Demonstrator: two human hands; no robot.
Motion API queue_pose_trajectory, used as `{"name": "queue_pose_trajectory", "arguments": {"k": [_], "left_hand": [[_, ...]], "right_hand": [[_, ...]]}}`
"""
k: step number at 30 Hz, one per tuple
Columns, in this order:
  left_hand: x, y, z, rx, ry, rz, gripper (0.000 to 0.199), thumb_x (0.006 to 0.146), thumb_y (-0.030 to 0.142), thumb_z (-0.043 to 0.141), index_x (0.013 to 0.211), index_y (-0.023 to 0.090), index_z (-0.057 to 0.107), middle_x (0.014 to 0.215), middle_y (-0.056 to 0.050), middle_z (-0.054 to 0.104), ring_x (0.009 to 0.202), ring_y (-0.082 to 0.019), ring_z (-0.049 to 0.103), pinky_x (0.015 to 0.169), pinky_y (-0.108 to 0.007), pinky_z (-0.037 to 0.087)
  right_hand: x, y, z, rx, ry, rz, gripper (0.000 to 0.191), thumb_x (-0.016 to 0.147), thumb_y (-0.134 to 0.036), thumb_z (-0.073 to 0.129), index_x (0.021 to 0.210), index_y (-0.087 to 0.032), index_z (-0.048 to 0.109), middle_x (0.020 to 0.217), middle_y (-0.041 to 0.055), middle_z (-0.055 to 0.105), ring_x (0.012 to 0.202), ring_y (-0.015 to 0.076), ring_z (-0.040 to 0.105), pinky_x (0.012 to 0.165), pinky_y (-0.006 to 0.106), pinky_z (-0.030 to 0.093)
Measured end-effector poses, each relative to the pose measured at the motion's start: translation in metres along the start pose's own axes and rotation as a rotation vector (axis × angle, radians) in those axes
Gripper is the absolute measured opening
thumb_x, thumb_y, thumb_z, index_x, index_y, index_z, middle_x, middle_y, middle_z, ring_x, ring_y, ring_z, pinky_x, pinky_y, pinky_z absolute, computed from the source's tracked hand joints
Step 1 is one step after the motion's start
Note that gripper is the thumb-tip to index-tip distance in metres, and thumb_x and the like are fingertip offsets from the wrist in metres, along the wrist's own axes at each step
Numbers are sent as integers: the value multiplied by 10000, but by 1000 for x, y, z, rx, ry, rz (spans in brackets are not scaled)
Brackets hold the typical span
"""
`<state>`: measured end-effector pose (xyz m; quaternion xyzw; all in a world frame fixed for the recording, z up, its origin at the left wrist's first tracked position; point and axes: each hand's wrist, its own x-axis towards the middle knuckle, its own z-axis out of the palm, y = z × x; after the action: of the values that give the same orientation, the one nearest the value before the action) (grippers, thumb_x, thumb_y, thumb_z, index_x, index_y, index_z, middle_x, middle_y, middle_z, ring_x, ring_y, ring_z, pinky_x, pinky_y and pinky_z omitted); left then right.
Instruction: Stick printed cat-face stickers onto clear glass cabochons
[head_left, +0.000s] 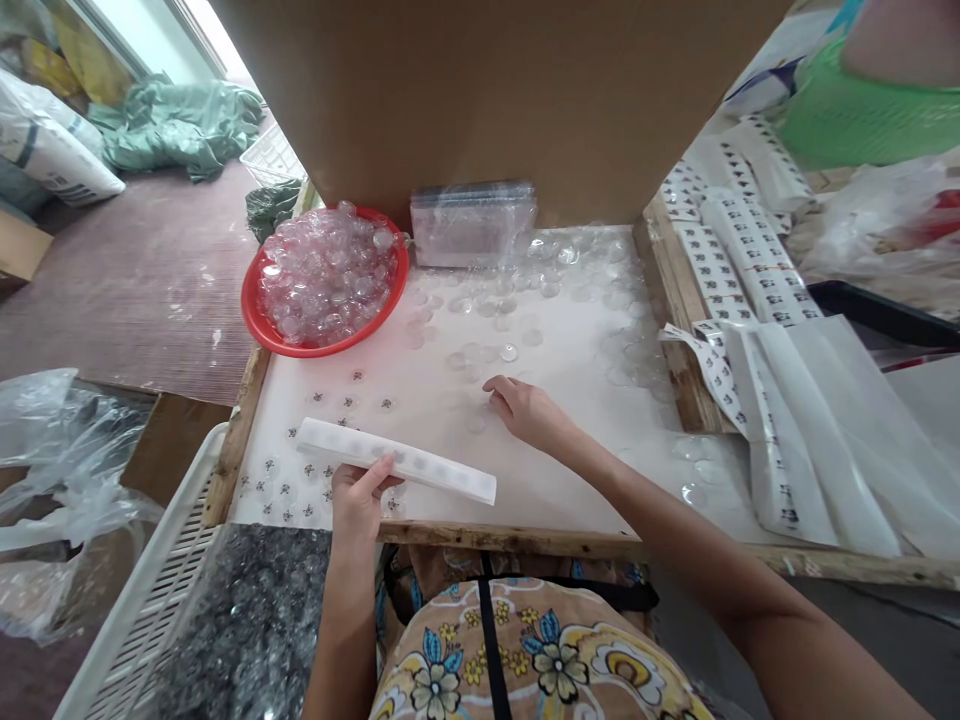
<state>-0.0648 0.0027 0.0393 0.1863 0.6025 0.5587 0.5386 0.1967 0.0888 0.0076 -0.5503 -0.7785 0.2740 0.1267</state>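
Note:
My left hand (365, 497) is closed around a long white sticker strip (420, 462), with the thumb on top and faint dark marks showing through it. My right hand (527, 411) hovers over the middle of the white work surface (570, 450), fingers bent and drawn together. Whatever its fingertips may hold is too small to make out. Close by lie thin clear discs (509, 353), with more scattered toward the back and right. Left of the strip, several clear discs with small black printed stickers (348, 402) are laid out in loose rows.
A red basin (300, 350) heaped with clear discs stands at the back left. Behind the surface rises a large cardboard box (502, 110), a plastic-wrapped stack (472, 228) before it. Sticker sheets (757, 250) lie beyond the right wooden rail (679, 320). A white crate (161, 570) sits lower left.

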Motion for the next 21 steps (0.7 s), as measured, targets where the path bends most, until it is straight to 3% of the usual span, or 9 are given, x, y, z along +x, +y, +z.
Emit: {"name": "queue_pose_trajectory", "arguments": {"k": [4, 9, 15, 21], "left_hand": [[1, 1, 2, -6, 11, 2, 302, 493, 248, 877, 726, 133, 723, 683, -33, 719, 599, -181, 672, 501, -255, 572], [0, 5, 7, -10, -4, 3, 307, 492, 239, 872, 740, 137, 722, 683, -27, 714, 611, -180, 669, 503, -250, 564], [-1, 7, 2, -15, 19, 8, 290, 497, 244, 870, 720, 140, 716, 672, -18, 708, 606, -175, 660, 519, -263, 567], [1, 3, 1, -20, 9, -7, 278, 507, 233, 865, 716, 137, 709, 666, -14, 700, 598, -171, 658, 501, -252, 554]], "right_hand": [[3, -8, -9, -89, -1, 99, 148, 935, -183, 495, 1015, -167, 619, 1014, 109, 647, 901, 232, 604, 710, 302, 432], [18, -24, 4, -106, 37, -73, 245, 889, -181, 595, 1134, -173, 593, 1123, 122, 605, 1016, 248, 562, 811, 329, 452], [23, -24, 22, -124, 27, -145, 174, 897, -128, 501, 1024, -152, 617, 1079, 143, 604, 953, 248, 559, 795, 333, 443], [16, -16, 8, 101, 14, 35, 235, 920, -131, 437, 1101, -172, 580, 987, 77, 656, 745, 161, 604, 670, 260, 428]]}}
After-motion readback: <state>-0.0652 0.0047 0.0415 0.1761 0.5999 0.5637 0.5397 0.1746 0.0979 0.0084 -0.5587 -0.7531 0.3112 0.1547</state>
